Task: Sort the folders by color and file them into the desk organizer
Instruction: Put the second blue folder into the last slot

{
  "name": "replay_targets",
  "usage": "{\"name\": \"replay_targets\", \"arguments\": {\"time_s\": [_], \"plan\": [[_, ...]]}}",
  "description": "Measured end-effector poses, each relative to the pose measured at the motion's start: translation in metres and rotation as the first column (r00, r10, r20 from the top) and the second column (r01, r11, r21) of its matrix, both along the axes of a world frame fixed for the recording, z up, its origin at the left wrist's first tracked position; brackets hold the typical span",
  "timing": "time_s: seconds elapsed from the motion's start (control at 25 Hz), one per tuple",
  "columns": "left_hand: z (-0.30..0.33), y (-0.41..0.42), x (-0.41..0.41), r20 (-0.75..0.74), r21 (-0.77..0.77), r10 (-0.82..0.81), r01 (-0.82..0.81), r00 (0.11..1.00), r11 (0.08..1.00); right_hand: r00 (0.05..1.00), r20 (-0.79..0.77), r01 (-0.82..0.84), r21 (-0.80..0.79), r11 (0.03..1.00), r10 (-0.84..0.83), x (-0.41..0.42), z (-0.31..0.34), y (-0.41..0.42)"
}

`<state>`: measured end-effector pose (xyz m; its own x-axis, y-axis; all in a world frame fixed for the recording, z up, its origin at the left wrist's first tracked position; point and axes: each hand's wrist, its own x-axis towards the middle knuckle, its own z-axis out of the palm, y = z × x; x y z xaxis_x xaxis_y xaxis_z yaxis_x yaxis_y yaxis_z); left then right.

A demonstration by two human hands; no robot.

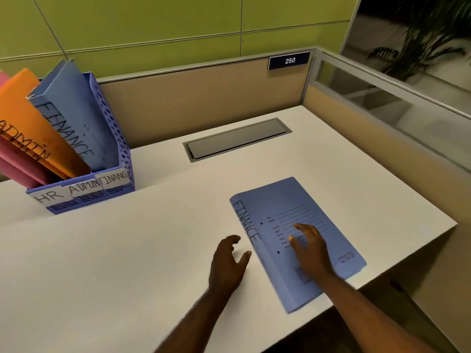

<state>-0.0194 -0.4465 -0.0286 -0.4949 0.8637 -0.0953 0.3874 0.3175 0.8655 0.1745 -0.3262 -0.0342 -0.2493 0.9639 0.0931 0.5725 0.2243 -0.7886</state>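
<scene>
A blue folder marked FINANCE lies flat on the white desk, near its right front corner. My right hand hovers over or rests on the folder's cover, fingers spread. My left hand is just left of the folder's spine, fingers apart, holding nothing. At the far left stands a purple desk organizer with slots labelled HR, ADMIN and FINANCE. It holds a pink folder, an orange ADMIN folder and a blue FINANCE folder, all leaning back.
A grey cable hatch is set into the desk at the back middle. Beige partition walls close off the back and right side, with a sign reading 250. The desk's front edge runs diagonally at the lower right.
</scene>
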Motion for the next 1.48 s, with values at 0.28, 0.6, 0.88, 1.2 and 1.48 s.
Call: {"name": "replay_targets", "arguments": {"time_s": [0.28, 0.6, 0.88, 1.2, 1.48], "plan": [[-0.012, 0.035, 0.061, -0.003, -0.065, 0.061, -0.061, 0.998, 0.996, 0.999, 0.033, -0.005, -0.020, 1.000, 0.006, 0.066, -0.013, 0.060], [-0.017, 0.052, 0.089, -0.101, -0.163, 0.115, -0.130, 0.988, 0.978, 0.998, 0.066, 0.037, -0.190, 0.981, -0.025, 0.104, -0.028, 0.094], [-0.012, 0.072, 0.095, 0.111, -0.152, 0.382, -0.365, 0.917, 0.919, 0.997, 0.075, -0.013, -0.194, 0.981, 0.028, 0.102, -0.038, 0.096], [-0.013, 0.085, 0.095, 0.544, -0.177, 0.414, -0.383, 0.730, 0.907, 0.995, 0.079, -0.050, -0.206, 0.977, 0.067, 0.109, -0.042, 0.102], [0.003, 0.079, 0.090, 0.518, 0.005, 0.336, -0.396, 0.787, 0.918, 0.991, 0.106, -0.059, -0.241, 0.969, 0.087, 0.100, -0.033, 0.110]]}}
